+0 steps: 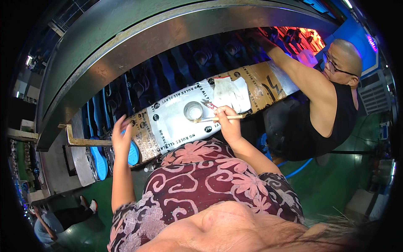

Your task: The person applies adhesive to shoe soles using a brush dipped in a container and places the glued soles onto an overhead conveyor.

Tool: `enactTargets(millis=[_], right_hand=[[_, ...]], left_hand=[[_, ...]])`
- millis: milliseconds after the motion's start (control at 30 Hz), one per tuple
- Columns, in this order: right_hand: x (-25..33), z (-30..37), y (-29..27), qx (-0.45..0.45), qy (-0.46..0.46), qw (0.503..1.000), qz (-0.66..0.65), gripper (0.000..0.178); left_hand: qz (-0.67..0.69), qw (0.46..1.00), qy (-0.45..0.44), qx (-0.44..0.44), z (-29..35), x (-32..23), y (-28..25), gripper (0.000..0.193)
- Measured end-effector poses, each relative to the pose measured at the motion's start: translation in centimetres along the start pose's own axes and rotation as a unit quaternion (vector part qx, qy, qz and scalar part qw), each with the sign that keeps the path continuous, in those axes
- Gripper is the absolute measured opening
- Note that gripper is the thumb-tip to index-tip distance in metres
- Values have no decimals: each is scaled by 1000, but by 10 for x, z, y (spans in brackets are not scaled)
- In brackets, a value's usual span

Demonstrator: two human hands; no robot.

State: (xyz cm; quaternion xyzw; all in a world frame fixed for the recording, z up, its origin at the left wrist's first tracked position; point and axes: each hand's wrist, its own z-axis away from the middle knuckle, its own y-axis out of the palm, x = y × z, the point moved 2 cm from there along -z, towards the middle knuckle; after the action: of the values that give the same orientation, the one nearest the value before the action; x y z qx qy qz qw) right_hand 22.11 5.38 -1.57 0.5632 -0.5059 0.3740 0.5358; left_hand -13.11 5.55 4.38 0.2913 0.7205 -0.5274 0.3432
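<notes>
The right hand [228, 119] is gripping one thin wooden brush stick [218, 119], just beside one round clear glue cup [193, 110]. Left of that cup, the left hand [121, 136] is spreading wide over one blue shoe sole [133, 152].

Landmark: paper-covered ledge [176, 122] along the front of the conveyor.

Right hand [228, 119] over the ledge's middle, closed around a thin wooden-handled brush [218, 119]. The brush lies roughly level, tip at the rim of a small round glass cup [193, 111] standing on the ledge.

Left hand [121, 136] at the ledge's left end, fingers spread, touching a blue shoe sole [132, 152] at the edge there.

Behind the ledge: rows of dark blue soles [168, 75] under a curved metal hood [138, 38].

Another person in a black vest [331, 122] stands at the ledge's right end, arm reaching over it.
</notes>
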Motion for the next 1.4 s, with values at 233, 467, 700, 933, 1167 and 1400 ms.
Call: enactTargets(millis=[233, 467, 700, 933, 1167, 1400], right_hand=[[-4, -6, 19, 31, 29, 999, 4, 27], [9, -1, 2, 27, 40, 997, 59, 43], [1, -3, -6, 19, 43, 998, 51, 44], [10, -9, 5, 44, 39, 998, 28, 40], [39, -6, 37, 146, -27, 988, 32, 33], [38, -6, 51, 172, -155, 960, 156, 34]], left_hand=[[-401, 882, -243, 48, 101, 155, -63, 74], [376, 812, -443, -56, 76, 176, 6, 14], [508, 827, -240, -28, 60, 60, 25, 25], [225, 967, -116, -12, 63, -11, 60, 35], [176, 983, -44, 3, 51, -38, 82, 31], [210, 977, -24, 19, 56, -45, 87, 31]])
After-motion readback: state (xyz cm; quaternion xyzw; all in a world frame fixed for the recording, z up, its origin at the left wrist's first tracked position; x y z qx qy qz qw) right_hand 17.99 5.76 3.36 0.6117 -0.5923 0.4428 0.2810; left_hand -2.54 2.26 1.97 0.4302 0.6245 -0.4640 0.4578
